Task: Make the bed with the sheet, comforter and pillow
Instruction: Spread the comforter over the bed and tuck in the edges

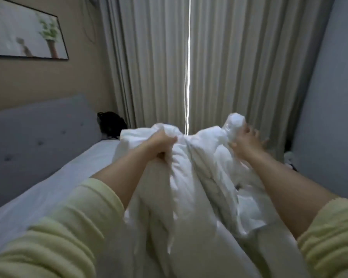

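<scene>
While pale pleated curtains (pixel 219 63) fill the far wall, parted by one thin bright slit of daylight, the bed (pixel 48 189) runs along the left under a smooth white sheet (pixel 72 177), its grey tufted headboard (pixel 38 133) against the tan wall. Bunched and lifted above the mattress, the white comforter (pixel 191 177) hangs in thick folds between both outstretched arms and spills down toward the viewer. A framed picture (pixel 26 35) with green leaves hangs on the tan wall above the headboard. Both arms wear pale yellow sleeves (pixel 68 227) pushed up past the forearm. The left hand (pixel 161 143) is clenched around a wad of the comforter, fingers curled tight into the cloth. The right hand (pixel 247 139), blurred, grips a raised corner of the same comforter, thumb and fingers wrapped on it, some fingertips spread. A dark object (pixel 111 123), too dim to identify, sits just beyond the headboard near the curtains.
</scene>
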{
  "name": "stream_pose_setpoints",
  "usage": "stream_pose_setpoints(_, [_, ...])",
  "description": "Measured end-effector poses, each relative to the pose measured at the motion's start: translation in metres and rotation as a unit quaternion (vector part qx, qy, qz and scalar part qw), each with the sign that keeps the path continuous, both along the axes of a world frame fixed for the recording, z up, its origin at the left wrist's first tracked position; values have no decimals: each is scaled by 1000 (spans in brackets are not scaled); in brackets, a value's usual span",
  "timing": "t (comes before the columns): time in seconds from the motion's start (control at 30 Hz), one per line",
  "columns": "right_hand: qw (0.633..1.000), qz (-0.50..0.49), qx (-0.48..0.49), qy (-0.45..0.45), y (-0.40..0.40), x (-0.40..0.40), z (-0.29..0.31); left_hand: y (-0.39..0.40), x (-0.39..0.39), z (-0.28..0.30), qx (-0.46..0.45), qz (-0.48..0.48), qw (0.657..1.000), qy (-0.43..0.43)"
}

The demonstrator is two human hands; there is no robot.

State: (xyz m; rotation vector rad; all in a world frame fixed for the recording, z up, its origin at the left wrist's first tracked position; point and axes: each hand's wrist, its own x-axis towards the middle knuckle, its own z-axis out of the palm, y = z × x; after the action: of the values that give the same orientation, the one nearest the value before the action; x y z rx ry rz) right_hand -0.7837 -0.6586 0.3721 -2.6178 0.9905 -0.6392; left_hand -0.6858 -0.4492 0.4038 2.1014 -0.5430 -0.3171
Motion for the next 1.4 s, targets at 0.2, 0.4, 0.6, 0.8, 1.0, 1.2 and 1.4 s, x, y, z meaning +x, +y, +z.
stream_pose_setpoints(0.2, [966,-1,129,225,-36,42,-119,37,122,-119,307,-16,946,99])
stream_pose_setpoints(0.4, [933,35,232,274,-13,94,-210,23,176,-192,303,-61,947,89])
stream_pose_setpoints(0.6, [918,23,220,329,-19,140,-276,-2,183,-255,262,-66,957,106])
stream_pose_setpoints(0.8, [910,-79,207,351,-58,152,-320,-64,199,-282,225,-85,959,152])
stream_pose_setpoints(1.0, [863,-37,502,-38,-64,289,-193,-121,179,-262,76,-120,944,297])
stream_pose_setpoints(1.2, [713,158,638,-244,9,359,-60,-116,213,-195,-172,127,936,278])
stream_pose_setpoints(1.4, [887,269,371,66,88,334,-108,24,328,-168,-155,262,940,151])
